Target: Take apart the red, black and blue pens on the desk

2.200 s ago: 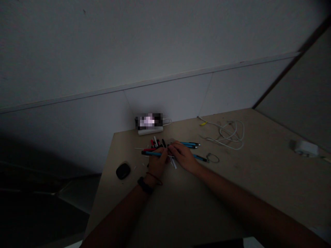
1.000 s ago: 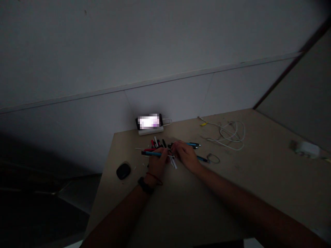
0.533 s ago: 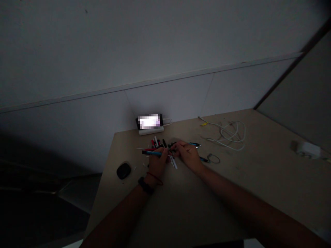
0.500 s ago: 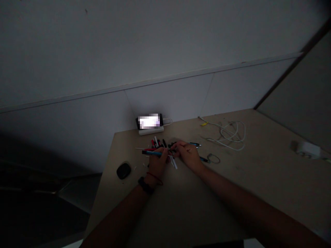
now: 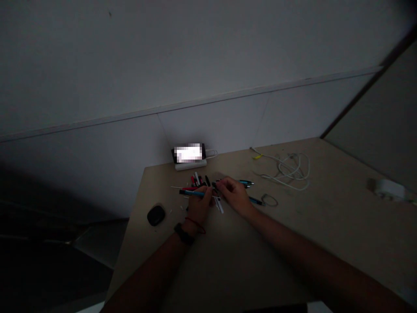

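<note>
My left hand (image 5: 199, 203) is closed around a blue pen (image 5: 193, 193) with a dark end, which points left. Close by on its right, my right hand (image 5: 233, 193) has thumb and fingertips pinched together; the small dark piece at the tips is too dim to name. Under and behind the hands lies a loose pile of pen parts, with red, white and black pieces (image 5: 196, 178). A white pen piece (image 5: 219, 205) lies between the hands. Several blue-and-black pens (image 5: 245, 182) rest beyond and beside my right hand, partly hidden by it.
A phone (image 5: 189, 153) with a bright screen leans on a white block (image 5: 190, 165) by the wall. To the left is a black rounded case (image 5: 156, 215). A coiled white cable (image 5: 293, 169), a thin loop (image 5: 269, 200) and a white adapter (image 5: 389, 190) lie rightward on the table.
My right hand has shifted slightly left and its fingers have drawn closer together at the tips. The left hand stays in place with the blue pen.
</note>
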The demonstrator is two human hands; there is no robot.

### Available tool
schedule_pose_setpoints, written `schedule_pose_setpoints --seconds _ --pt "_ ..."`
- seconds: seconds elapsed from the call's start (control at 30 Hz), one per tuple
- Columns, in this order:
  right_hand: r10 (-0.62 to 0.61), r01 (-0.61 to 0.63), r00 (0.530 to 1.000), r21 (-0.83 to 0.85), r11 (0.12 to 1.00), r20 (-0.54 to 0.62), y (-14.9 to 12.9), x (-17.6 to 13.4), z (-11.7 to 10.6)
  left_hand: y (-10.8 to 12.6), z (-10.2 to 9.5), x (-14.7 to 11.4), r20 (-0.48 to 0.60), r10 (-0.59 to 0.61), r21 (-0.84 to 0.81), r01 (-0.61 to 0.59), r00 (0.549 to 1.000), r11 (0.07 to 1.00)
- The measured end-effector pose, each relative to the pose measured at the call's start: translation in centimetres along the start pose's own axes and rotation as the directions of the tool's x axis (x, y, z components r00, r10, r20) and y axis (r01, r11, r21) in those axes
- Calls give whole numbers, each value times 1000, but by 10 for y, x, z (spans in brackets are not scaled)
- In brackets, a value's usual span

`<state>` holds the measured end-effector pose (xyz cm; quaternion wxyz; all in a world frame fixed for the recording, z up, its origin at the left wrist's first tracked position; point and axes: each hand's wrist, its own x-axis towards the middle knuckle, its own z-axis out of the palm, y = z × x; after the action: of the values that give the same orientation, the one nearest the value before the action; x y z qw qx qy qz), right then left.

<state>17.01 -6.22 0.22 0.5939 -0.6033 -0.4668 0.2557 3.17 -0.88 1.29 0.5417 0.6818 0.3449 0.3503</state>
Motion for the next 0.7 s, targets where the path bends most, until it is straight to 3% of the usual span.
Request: schedule_pose_setpoints --seconds 0.13,0.27,0.43,0.7 --pt "-94 102 989 -68 992 110 -3 -1 1 0 -1 0 -17 26 18 -26 1000 1000" --pt "-133 146 982 -92 985 132 -8 -1 0 -1 -1 0 -14 31 5 -31 999 1000" --pt "-118 127 984 -68 990 130 -6 -2 2 -3 -1 0 -13 18 -9 -18 1000 1000" --pt "4 -2 997 -19 1000 71 4 -2 5 -4 0 1 -7 10 -38 -11 1000 999"
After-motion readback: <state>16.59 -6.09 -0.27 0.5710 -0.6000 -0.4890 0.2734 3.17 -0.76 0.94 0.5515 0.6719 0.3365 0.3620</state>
